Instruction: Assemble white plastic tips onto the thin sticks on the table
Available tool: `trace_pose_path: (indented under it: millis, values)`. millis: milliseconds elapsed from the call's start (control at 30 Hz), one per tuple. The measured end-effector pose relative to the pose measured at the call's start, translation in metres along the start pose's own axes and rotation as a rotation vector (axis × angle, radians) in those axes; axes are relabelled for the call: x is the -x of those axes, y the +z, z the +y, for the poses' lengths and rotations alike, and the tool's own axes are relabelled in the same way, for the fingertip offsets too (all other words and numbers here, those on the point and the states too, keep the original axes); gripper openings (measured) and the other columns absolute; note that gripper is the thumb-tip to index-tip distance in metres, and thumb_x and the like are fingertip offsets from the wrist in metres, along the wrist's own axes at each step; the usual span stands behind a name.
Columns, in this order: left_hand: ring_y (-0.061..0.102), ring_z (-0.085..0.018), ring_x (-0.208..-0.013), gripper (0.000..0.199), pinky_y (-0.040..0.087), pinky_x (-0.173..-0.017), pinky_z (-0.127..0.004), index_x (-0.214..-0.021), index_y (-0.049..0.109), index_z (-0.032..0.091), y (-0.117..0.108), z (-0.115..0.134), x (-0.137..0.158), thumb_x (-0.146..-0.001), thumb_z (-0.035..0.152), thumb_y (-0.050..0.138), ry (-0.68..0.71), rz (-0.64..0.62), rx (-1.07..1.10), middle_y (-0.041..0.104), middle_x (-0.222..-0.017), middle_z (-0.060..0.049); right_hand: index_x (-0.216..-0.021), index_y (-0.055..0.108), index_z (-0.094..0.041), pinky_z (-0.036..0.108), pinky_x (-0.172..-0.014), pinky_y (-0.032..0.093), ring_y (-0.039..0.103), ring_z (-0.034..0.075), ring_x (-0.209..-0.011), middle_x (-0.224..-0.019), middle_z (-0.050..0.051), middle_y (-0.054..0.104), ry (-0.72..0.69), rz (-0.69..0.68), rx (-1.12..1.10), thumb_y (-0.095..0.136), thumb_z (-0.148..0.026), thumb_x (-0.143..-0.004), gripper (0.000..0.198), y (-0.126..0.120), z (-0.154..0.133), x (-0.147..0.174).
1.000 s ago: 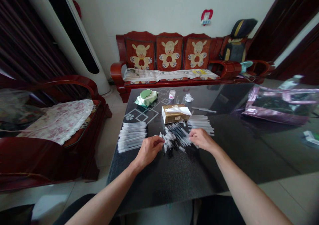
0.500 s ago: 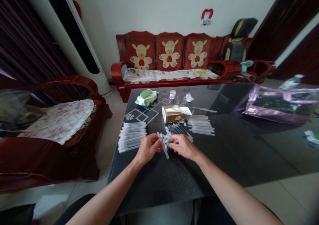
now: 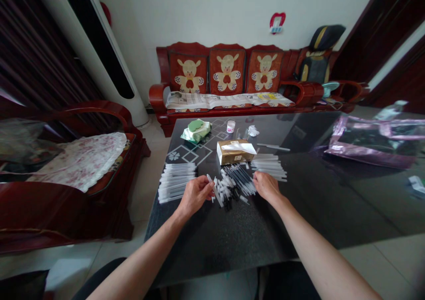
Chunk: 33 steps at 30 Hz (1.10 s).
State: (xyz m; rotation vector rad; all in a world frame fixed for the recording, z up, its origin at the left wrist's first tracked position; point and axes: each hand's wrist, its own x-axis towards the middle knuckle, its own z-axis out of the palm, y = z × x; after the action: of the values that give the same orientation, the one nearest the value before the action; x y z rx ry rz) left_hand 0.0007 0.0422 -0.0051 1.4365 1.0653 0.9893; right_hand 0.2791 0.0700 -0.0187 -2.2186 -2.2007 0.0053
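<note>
My left hand (image 3: 198,192) is closed on a white translucent pen (image 3: 217,195), which slants down towards me. My right hand (image 3: 266,185) is at the near ends of the black pen refills (image 3: 239,178) and the white pen barrels (image 3: 270,163). Its fingers are bent together, and whatever is between them is hidden. Between my hands lies a loose heap of white and black pen caps (image 3: 227,189). To the left of my left hand, a stack of white pens (image 3: 177,181) lies in rows.
A gold tissue box (image 3: 230,157) stands behind the refills. Further back are a green wipes pack (image 3: 196,131), a small white tub (image 3: 230,126) and a crumpled tissue (image 3: 253,130). A pink-edged clear bag (image 3: 368,156) lies at the right of the dark table (image 3: 232,251).
My right hand has moved right, away from the caps to the refills and barrels, uncovering the heap. My left hand has stayed nearly in place with the pen.
</note>
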Motion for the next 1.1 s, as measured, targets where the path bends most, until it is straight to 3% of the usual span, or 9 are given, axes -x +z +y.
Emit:
trace_pose_path:
  millis: [433, 600, 733, 900, 1100]
  values:
    - [0.066, -0.017, -0.062, 0.030, 0.052, -0.052, -0.023, -0.085, 0.061, 0.014, -0.001, 0.001, 0.000, -0.081, 0.044, 0.059, -0.009, 0.011, 0.008, 0.066, -0.067, -0.004, -0.086, 0.066, -0.013, 0.031, -0.068, 0.044, 0.068, 0.027, -0.084, -0.086, 0.016, 0.070, -0.018, -0.039, 0.104, 0.048, -0.007, -0.082, 0.019, -0.003, -0.002, 0.001]
    - [0.067, -0.018, -0.061, 0.030, 0.052, -0.050, -0.023, -0.084, 0.061, 0.014, -0.003, 0.004, -0.001, -0.079, 0.044, 0.062, -0.018, 0.063, 0.077, 0.067, -0.067, -0.005, -0.084, 0.068, -0.012, 0.031, -0.066, 0.044, 0.068, 0.028, -0.083, -0.088, 0.018, 0.071, -0.011, -0.059, 0.098, 0.050, -0.012, -0.080, 0.018, -0.007, 0.000, 0.000]
    - [0.067, -0.018, -0.061, 0.032, 0.053, -0.052, -0.025, -0.082, 0.059, 0.013, -0.007, 0.007, -0.004, -0.076, 0.044, 0.064, -0.084, 0.136, 0.201, 0.068, -0.068, -0.006, -0.083, 0.067, -0.013, 0.031, -0.062, 0.042, 0.068, 0.028, -0.080, -0.086, 0.017, 0.071, -0.005, -0.025, 0.078, 0.049, -0.019, -0.080, 0.020, -0.024, 0.002, 0.001]
    - [0.069, -0.017, -0.063, 0.031, 0.054, -0.057, -0.025, -0.090, 0.057, 0.013, -0.022, 0.007, -0.011, -0.076, 0.038, 0.065, -0.166, 0.268, 0.438, 0.068, -0.071, -0.006, -0.070, 0.061, -0.018, 0.025, -0.055, 0.038, 0.063, 0.018, -0.061, -0.064, 0.004, 0.066, -0.167, 0.039, -0.293, 0.051, -0.022, -0.073, 0.011, -0.047, -0.009, 0.010]
    - [0.069, -0.016, -0.063, 0.020, 0.056, -0.059, -0.025, -0.088, 0.056, 0.012, -0.043, 0.007, -0.018, -0.077, 0.026, 0.064, -0.154, 0.412, 0.562, 0.066, -0.067, -0.004, -0.067, 0.055, -0.017, 0.018, -0.041, 0.034, 0.053, 0.010, -0.041, -0.050, -0.002, 0.058, -0.358, -0.322, -0.767, 0.047, -0.017, -0.067, 0.008, -0.042, -0.033, 0.024]
